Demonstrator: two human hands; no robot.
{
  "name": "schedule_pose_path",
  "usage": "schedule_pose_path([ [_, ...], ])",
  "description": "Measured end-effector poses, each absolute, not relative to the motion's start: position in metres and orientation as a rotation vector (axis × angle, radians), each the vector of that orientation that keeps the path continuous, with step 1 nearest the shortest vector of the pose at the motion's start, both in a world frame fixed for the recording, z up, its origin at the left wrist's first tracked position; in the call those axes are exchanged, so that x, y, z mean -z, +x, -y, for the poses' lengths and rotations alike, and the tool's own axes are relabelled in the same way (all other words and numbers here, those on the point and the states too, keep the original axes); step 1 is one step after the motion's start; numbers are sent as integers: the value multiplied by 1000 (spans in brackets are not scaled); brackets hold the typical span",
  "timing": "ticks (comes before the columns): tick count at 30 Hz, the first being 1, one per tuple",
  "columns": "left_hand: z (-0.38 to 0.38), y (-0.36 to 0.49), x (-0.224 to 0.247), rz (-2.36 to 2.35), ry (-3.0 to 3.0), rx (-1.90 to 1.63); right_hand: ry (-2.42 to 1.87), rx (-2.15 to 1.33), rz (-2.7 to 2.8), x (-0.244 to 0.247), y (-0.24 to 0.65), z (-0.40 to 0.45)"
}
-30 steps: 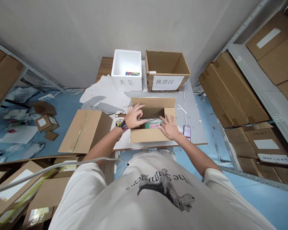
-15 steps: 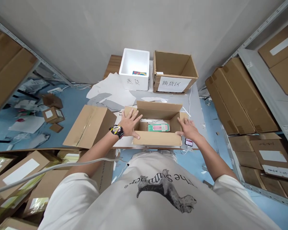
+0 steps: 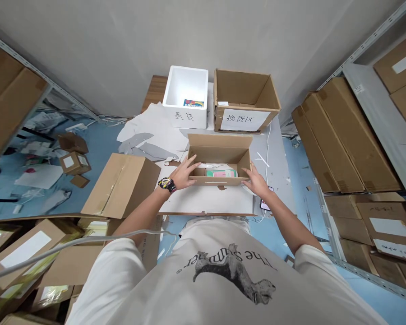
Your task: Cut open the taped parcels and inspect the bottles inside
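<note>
An open cardboard box [image 3: 219,141] stands on the table with its back flap raised. Inside it lie a green-and-pink package [image 3: 221,173] and some white material. My left hand [image 3: 184,175] grips the left end of the box, thumb near the front corner and fingers over the side edge. At the box's right end, my right hand [image 3: 256,180] holds the side in the same way. The lower parts of both palms hide the box's front corners.
Behind the box stand a white foam bin [image 3: 186,118] and a larger carton [image 3: 245,108], both with handwriting. A closed carton [image 3: 113,185] is at the left. A phone [image 3: 265,204] with a cable lies by my right wrist. Shelves with cartons flank the table [image 3: 209,203].
The open box has shifted away from my body, with both hands on its ends. Its front and side flaps no longer stick out over the rim. More of the front table edge shows.
</note>
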State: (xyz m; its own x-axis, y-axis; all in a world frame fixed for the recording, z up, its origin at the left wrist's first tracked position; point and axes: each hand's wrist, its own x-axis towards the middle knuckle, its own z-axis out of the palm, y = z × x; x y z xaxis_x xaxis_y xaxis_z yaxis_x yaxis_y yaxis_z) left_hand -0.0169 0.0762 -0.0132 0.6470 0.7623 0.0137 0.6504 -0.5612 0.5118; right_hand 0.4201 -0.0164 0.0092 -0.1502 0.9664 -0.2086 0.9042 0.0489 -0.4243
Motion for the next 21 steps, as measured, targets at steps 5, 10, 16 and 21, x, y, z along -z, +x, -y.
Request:
schedule_pose_path([
  [5, -113, -8, 15, -1218, 2346, -355, -2062, -642, 2133, -10, 413, -20],
  [10, -124, -8, 19, -1234, 2314, -377, -2016, -441, 2319, -22, 417, -37],
  [16, -118, -7, 17, -1232, 2297, -426, -1781, -523, 2569, -14, 362, -120],
  [21, -114, -7, 15, -1243, 2275, -411, -1934, -1012, 2830, 43, 315, -172],
])
